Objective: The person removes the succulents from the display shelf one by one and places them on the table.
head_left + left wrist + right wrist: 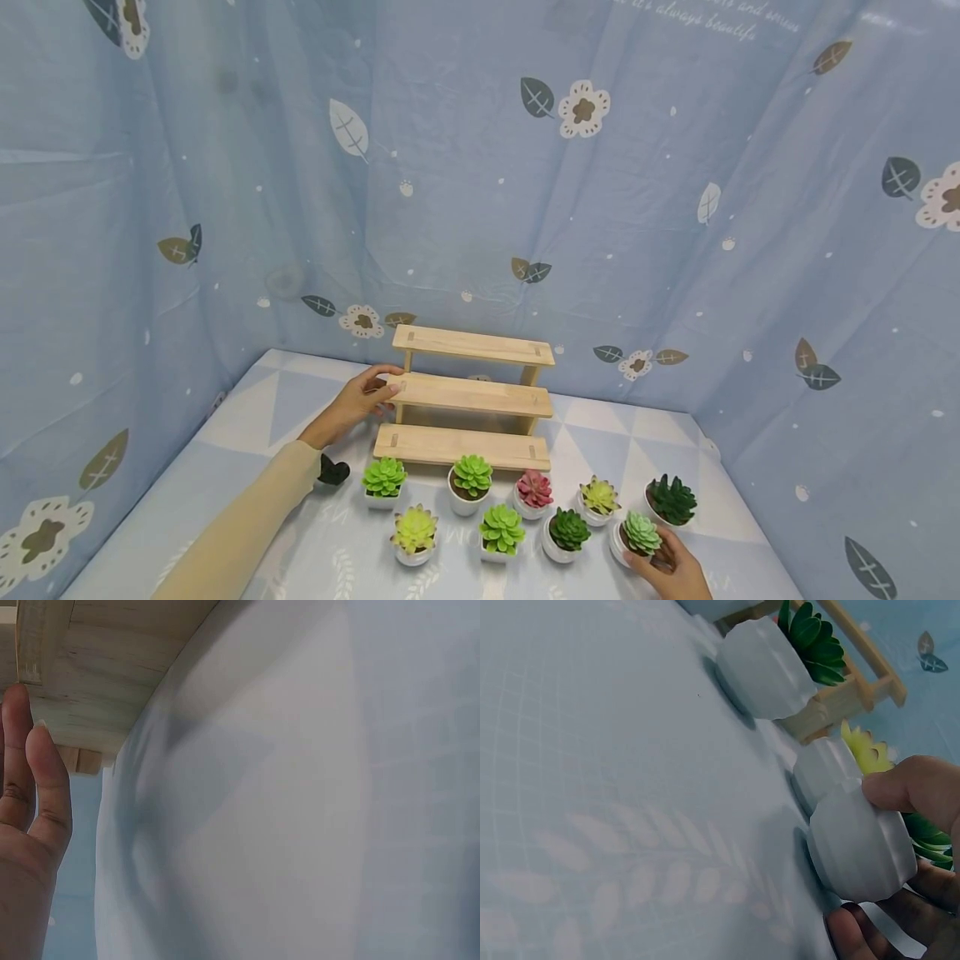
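Observation:
A three-tier wooden stand (472, 394) stands at the back of the table. My left hand (362, 400) grips the left end of its middle shelf, thumb on top; in the left wrist view two fingers (51, 772) reach to the wood. At the front right, my right hand (675, 567) holds a small white pot with a pale green succulent (640, 533). In the right wrist view the thumb lies on that white pot (859, 844) and fingers come round its far side. Beside it are a dark green succulent (671, 500) and a yellow-green one (598, 496).
More potted succulents stand in front of the stand: bright green (384, 479), another green (471, 479), red (534, 490), yellow (415, 531), light green (501, 531) and dark green (567, 531). A black object (333, 472) lies by the left sleeve. Blue patterned curtains (465, 208) surround the table.

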The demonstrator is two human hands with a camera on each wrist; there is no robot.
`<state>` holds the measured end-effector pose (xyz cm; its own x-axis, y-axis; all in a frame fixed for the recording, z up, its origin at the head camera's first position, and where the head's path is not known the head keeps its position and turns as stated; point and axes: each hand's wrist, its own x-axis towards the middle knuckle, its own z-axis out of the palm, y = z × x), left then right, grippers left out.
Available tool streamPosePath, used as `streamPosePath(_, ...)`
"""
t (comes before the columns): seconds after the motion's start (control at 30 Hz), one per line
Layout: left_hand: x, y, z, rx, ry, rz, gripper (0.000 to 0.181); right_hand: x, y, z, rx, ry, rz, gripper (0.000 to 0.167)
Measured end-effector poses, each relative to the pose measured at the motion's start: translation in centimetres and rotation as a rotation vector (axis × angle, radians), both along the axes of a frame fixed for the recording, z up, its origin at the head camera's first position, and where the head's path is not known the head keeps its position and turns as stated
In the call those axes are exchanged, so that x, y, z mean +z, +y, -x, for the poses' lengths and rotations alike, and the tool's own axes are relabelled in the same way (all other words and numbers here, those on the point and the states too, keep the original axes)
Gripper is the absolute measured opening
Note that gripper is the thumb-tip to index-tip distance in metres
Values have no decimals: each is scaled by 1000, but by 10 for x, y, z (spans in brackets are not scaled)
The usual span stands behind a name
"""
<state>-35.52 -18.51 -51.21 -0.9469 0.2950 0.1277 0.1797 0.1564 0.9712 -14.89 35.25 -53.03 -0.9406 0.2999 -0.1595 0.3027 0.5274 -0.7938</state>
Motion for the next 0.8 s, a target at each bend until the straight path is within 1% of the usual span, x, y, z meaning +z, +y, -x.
streamPosePath(0.23, 0, 2, 0, -7, 1, -3, 47, -4, 1, 0, 3, 14, 0, 93)
streamPosePath(0.5, 0, 3, 0, -14, -2, -3, 48, -5, 4, 0, 8, 11, -31, 91)
streamPosePath(0.6, 0, 4, -1, -13, -8, -6, 48, -4, 4, -1, 17, 3, -20, 90)
streamPosePath(0.8, 2, 2, -2, -17, 7, -9, 49, -1, 6, 0, 50, -16, 44, 86)
